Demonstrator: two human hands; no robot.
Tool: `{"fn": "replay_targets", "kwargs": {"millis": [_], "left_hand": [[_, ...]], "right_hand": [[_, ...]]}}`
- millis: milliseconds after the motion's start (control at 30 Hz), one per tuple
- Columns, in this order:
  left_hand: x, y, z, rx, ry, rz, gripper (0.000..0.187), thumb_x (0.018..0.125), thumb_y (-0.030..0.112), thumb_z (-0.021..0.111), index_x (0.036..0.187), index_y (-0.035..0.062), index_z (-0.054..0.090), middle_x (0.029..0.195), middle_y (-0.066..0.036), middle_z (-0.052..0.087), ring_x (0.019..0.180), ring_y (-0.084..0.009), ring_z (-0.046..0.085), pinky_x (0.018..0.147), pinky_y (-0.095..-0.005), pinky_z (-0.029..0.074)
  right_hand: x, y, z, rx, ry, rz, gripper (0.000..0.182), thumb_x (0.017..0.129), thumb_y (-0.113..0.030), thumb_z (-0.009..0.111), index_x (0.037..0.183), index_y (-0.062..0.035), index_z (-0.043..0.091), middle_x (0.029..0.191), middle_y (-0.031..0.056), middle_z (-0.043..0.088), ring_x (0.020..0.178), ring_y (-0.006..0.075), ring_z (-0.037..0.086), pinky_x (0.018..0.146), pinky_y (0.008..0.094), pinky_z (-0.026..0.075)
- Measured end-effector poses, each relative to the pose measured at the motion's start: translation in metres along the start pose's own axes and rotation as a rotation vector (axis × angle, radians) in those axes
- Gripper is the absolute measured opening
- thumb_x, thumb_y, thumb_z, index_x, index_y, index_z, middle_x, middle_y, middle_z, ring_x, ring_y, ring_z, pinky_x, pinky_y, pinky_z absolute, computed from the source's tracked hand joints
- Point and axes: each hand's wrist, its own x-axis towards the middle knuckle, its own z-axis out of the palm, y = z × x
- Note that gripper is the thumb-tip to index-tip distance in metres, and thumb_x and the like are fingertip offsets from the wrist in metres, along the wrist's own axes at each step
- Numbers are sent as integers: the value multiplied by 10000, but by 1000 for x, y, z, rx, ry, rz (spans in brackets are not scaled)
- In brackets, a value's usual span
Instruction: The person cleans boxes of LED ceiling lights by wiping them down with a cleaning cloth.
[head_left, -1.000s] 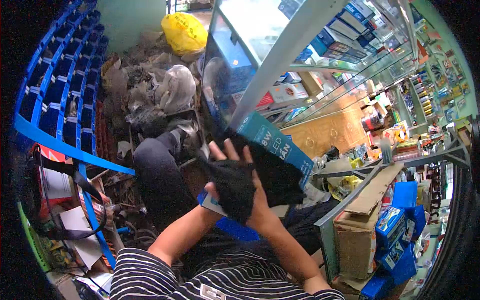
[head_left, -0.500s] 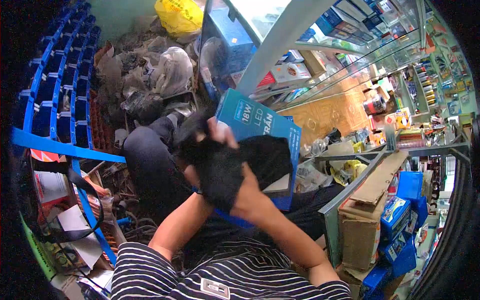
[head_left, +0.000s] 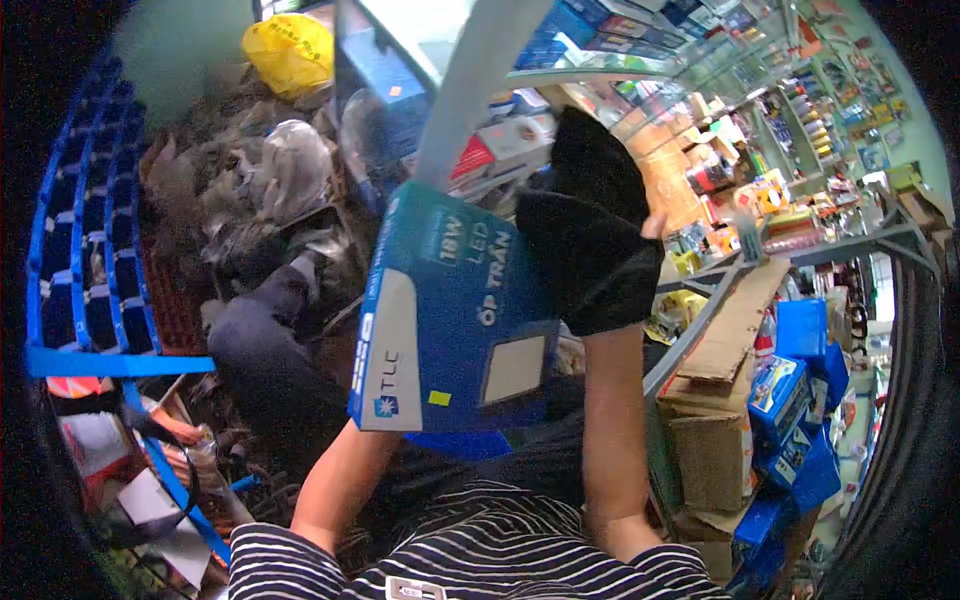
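A blue LED ceiling light box (head_left: pixel 455 300) is tilted up in front of me, its printed front and white-and-blue side showing. My left forearm runs up behind its lower left edge, and the left hand itself is hidden by the box, which it supports. To the right of the box, my right hand (head_left: pixel 655 224) is closed on a black cloth (head_left: pixel 600 255). The cloth covers most of that hand, leaving only a bit of a finger visible at its right edge. It overlaps the box's upper right side in this view.
Blue bin racks (head_left: pixel 85 230) line the left. Crumpled plastic bags (head_left: pixel 295 165) and a yellow bag (head_left: pixel 288 52) lie ahead. A glass display case with a pale frame post (head_left: pixel 470 95) stands beyond the box. Cardboard (head_left: pixel 710 455) and blue boxes (head_left: pixel 780 390) are stacked at right.
My hands have moved apart, from together on the black cloth. The right hand took the cloth right and upward; the box has turned and risen, with the left hand behind it.
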Motion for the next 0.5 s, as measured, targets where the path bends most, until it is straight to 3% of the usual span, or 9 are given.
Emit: {"fn": "replay_targets", "kwargs": {"millis": [100,133,267,400,500], "left_hand": [[4,2,0,18,9,-40,755,958,544,483,1521,74,301,1546,-98,273,1415,-229,267,1182,-416,204],[5,3,0,25,11,-48,756,957,545,484,1520,74,303,1543,-98,276,1411,-229,271,1180,-416,207],[9,3,1,48,20,-61,760,952,549,491,1517,74,309,1529,-99,291,1398,-229,285,1172,-414,218],[8,3,4,59,18,-70,764,947,553,497,1513,73,315,1516,-100,305,1384,-229,299,1164,-412,229],[8,4,3,59,13,-67,767,943,556,502,1511,73,320,1505,-100,316,1374,-229,310,1158,-411,238]], "right_hand": [[-14,-13,-27,228,98,-6,770,969,-682,344,1413,-75,507,1385,162,566,1254,337,547,1094,487,417],[-20,-15,-23,308,254,44,816,953,-707,349,1403,-46,512,1402,175,551,1292,339,517,1130,491,376],[-33,-34,11,291,172,-24,893,925,-743,375,1359,22,528,1365,195,574,1231,351,560,1120,510,385],[-26,-46,2,385,-145,19,930,899,-775,384,1374,13,517,1304,210,613,1150,390,608,1046,550,452],[-25,-53,4,176,-200,-119,905,903,-721,474,1399,37,488,1414,197,535,1255,371,543,1082,522,421]]}}
